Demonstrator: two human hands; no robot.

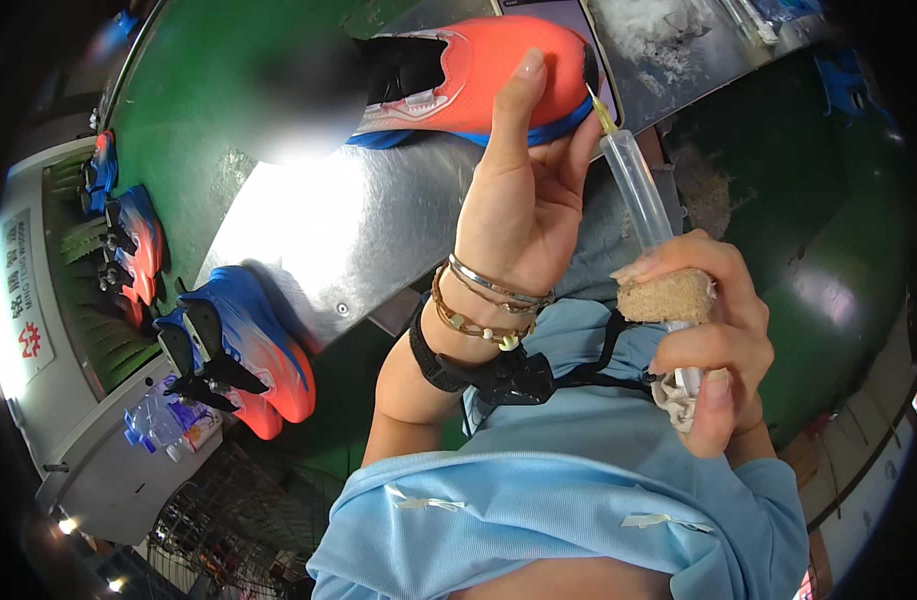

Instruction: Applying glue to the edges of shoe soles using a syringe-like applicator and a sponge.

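Note:
My left hand (526, 205) is wrapped under the toe end of an orange and blue sports shoe (483, 75), its thumb lying on the orange upper. The shoe lies on its side at the top, its opening to the left. A clear syringe (638, 190) with a yellow tapered tip is gripped in my right hand (723, 340). Its thin needle points at the toe edge, close to the sole; whether it touches is hard to tell. A rough tan block (668, 297) sits at the syringe's flange, between my right fingers. Whitish cloth (671, 400) is wrapped at its lower end.
A shiny metal plate (288, 235) covers part of the green bench (213, 90). Blue and orange shoes (263, 340) stand at left, with more shoes (143, 240) beyond. A phone (603, 75) lies behind the held shoe, near white fluffy residue (648, 35). Plastic bottles (156, 420) sit lower left.

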